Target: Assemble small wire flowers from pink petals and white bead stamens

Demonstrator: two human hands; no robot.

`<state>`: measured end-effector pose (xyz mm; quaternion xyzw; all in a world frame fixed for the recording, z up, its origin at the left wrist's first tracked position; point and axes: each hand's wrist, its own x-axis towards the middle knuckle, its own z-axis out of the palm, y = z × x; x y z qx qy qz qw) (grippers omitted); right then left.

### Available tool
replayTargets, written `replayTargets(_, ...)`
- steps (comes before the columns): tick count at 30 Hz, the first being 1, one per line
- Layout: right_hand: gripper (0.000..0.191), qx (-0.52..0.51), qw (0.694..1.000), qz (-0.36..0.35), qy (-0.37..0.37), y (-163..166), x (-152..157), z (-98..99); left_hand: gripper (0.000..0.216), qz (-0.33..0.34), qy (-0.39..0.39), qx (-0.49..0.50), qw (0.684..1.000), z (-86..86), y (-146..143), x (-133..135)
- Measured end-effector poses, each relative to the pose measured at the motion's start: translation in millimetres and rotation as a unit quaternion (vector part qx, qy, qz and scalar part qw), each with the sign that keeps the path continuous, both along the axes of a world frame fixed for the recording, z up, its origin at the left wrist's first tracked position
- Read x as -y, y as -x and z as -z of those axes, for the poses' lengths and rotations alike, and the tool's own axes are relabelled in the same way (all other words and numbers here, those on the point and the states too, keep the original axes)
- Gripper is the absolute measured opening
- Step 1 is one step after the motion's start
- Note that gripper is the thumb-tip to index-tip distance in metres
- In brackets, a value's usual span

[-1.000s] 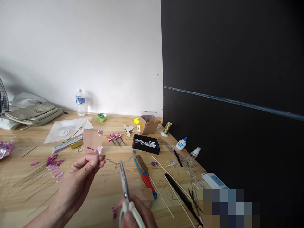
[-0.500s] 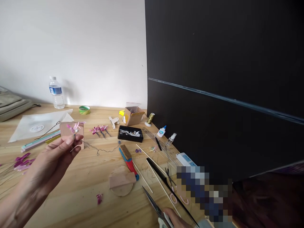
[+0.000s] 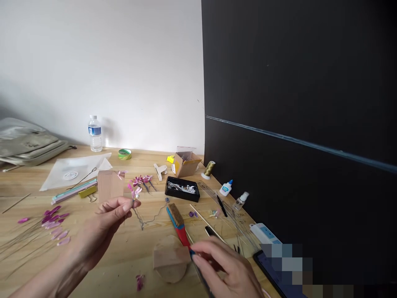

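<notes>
On the left of the wooden table (image 3: 130, 248), loose pink petals on wires (image 3: 52, 217) lie spread. Left hand (image 3: 102, 223) pinches a small pink wired flower (image 3: 135, 192) above the table, its thin wire trailing down; a loose pinch could let it drop. Right hand (image 3: 226, 269) hangs half-curled over the brush (image 3: 180, 223), apparently holding nothing, and might snag it.
</notes>
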<state>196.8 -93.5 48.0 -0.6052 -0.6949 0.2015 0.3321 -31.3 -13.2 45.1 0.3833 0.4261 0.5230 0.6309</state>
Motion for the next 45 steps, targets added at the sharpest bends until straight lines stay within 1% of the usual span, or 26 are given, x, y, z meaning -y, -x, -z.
replayTargets(1,0.014,-0.061,0.998,-0.028,-0.012,14.2,-9.5,-9.3,0.015,-0.002,-0.013,-0.021,1.000,0.4,-1.0,0.8)
replayTargets(2,0.014,-0.120,0.992,-0.035,-0.003,28.8,-19.3,-16.3,0.014,-0.004,-0.032,-0.043,0.999,0.8,-1.7,1.6)
replayTargets(4,0.016,-0.211,0.976,-0.038,0.038,55.4,-38.7,-23.0,0.012,0.000,-0.079,-0.082,0.994,1.4,-2.2,3.0)
replayTargets(6,0.013,-0.271,0.956,-0.060,0.092,74.9,-55.2,-22.2,0.012,0.017,-0.120,-0.098,0.988,1.4,-1.8,3.7)
replayTargets(9,0.010,-0.326,0.934,-0.091,0.114,89.4,-71.9,-15.5,0.015,0.035,-0.140,-0.092,0.985,-0.2,-1.6,3.3)
replayTargets(11,0.012,-0.351,0.925,-0.095,0.113,92.0,-78.0,-11.6,0.015,0.030,-0.138,-0.086,0.986,-1.5,-2.4,2.0)
replayTargets(13,0.013,-0.364,0.919,-0.098,0.112,91.6,-81.6,-9.1,0.013,0.009,-0.131,-0.081,0.988,-2.1,-3.2,0.2)
replayTargets(15,0.013,-0.366,0.920,-0.097,0.104,89.0,-84.5,-7.8,0.009,-0.025,-0.116,-0.073,0.990,-1.9,-3.0,-1.8)
replayTargets(17,0.014,-0.361,0.925,-0.080,0.087,84.4,-88.1,-7.7,0.007,-0.060,-0.091,-0.055,0.993,-1.7,-1.4,-3.5)
replayTargets(18,0.015,-0.358,0.928,-0.068,0.075,81.5,-90.1,-8.3,0.006,-0.067,-0.076,-0.039,0.994,-1.9,-0.3,-4.2)
replayTargets(21,0.009,-0.356,0.933,-0.048,0.035,72.4,-96.6,-13.7,0.009,-0.035,-0.037,0.043,0.998,-4.1,2.6,-5.6)
replayTargets(23,0.004,-0.361,0.931,-0.051,0.021,67.7,-100.0,-19.9,0.009,-0.009,-0.023,0.110,0.994,-6.2,3.7,-6.2)
replayTargets(25,0.005,-0.377,0.925,-0.051,0.013,64.5,-102.8,-26.8,0.008,-0.003,-0.009,0.162,0.987,-7.8,4.8,-7.1)
replayTargets(28,0.009,-0.437,0.898,-0.048,-0.025,61.0,-106.4,-36.9,0.006,-0.003,0.008,0.209,0.978,-8.1,7.4,-8.7)
replayTargets(30,0.012,-0.490,0.869,-0.043,-0.062,59.4,-107.9,-43.0,0.007,0.002,0.009,0.226,0.974,-7.3,9.4,-9.7)
replayTargets(32,0.013,-0.532,0.842,-0.047,-0.080,60.4,-107.3,-47.9,0.007,0.005,0.004,0.234,0.972,-6.2,10.3,-10.1)
replayTargets(33,0.012,-0.546,0.832,-0.056,-0.079,62.4,-106.2,-49.6,0.007,0.005,0.001,0.236,0.972,-5.7,10.1,-10.0)
replayTargets(35,0.011,-0.559,0.823,-0.082,-0.064,69.8,-102.8,-50.3,0.007,0.006,-0.006,0.230,0.973,-5.2,8.7,-9.4)
replayTargets(39,0.012,-0.567,0.814,-0.126,-0.011,90.4,-98.5,-42.0,0.009,0.018,-0.019,0.211,0.977,-5.8,5.1,-7.5)
replayTargets(41,0.015,-0.583,0.801,-0.131,0.020,98.2,-99.1,-35.5,0.008,0.023,-0.011,0.235,0.972,-5.8,4.3,-7.0)
replayTargets(45,0.017,-0.621,0.771,-0.122,0.069,106.6,-102.5,-23.8,0.010,0.048,0.031,0.290,0.955,-3.2,3.2,-6.2)
